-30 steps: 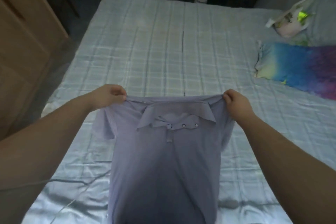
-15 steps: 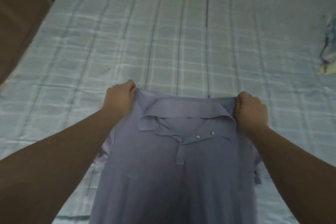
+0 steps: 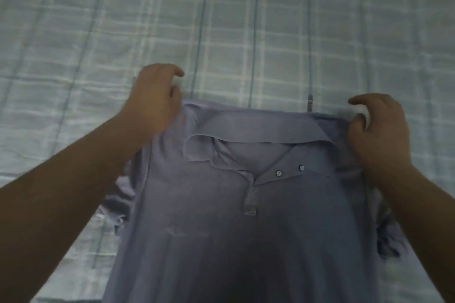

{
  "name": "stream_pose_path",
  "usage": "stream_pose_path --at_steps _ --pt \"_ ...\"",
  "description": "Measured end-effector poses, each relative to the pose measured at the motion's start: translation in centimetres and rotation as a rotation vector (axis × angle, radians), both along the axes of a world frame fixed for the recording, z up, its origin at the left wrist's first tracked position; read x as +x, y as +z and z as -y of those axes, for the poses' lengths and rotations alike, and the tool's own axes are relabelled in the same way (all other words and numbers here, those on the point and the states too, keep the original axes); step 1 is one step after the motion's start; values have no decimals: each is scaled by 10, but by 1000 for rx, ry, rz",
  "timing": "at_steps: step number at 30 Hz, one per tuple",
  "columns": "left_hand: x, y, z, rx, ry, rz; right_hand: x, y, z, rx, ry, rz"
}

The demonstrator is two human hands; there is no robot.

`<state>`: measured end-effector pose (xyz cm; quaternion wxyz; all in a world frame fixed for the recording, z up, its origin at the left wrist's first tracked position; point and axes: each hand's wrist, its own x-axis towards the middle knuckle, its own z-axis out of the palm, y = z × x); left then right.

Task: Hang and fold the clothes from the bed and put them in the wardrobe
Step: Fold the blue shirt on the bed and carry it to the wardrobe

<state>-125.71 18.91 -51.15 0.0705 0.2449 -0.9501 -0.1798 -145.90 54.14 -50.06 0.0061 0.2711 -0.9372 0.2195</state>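
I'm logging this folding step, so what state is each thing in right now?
Lavender short-sleeved polo shirt: laid front up, collar spread, placket unbuttoned.
Left hand: fingers loosely curled, over the shirt's shoulder, gripping nothing.
Right hand: fingers loosely curled, at the other shoulder, gripping nothing.
Pale checked bed sheet: spread, lightly creased.

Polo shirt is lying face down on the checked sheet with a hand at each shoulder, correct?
Not face down. The head view shows the polo shirt front up on the checked sheet, with its collar, open placket and two buttons visible. The left hand and right hand are at its shoulders, as you said.
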Motion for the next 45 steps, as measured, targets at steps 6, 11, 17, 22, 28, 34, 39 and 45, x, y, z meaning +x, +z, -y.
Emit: stream_pose_path --at_steps 6,11,17,22,28,34,39,45 --pt "-8 14 -105 -91 -496 98 57 3 34 183 480 -17" --pt "14 -30 -113 -174 -454 361 66 -32 17 438 525 8" --pt "23 -51 -110 -161 -460 364 67 -53 7 453 501 -12" --pt "19 -51 -105 -99 -460 419 68 -60 7 474 498 -4" --pt "23 -11 -106 102 -398 214 81 -31 28 400 379 78" --pt "119 7 -83 170 -83 27 158 -12 77 152 377 90" --pt "204 3 -27 144 354 -124 250 -21 138 125 469 164" --pt "201 -6 32 589 518 26 309 -28 197 157 459 251"
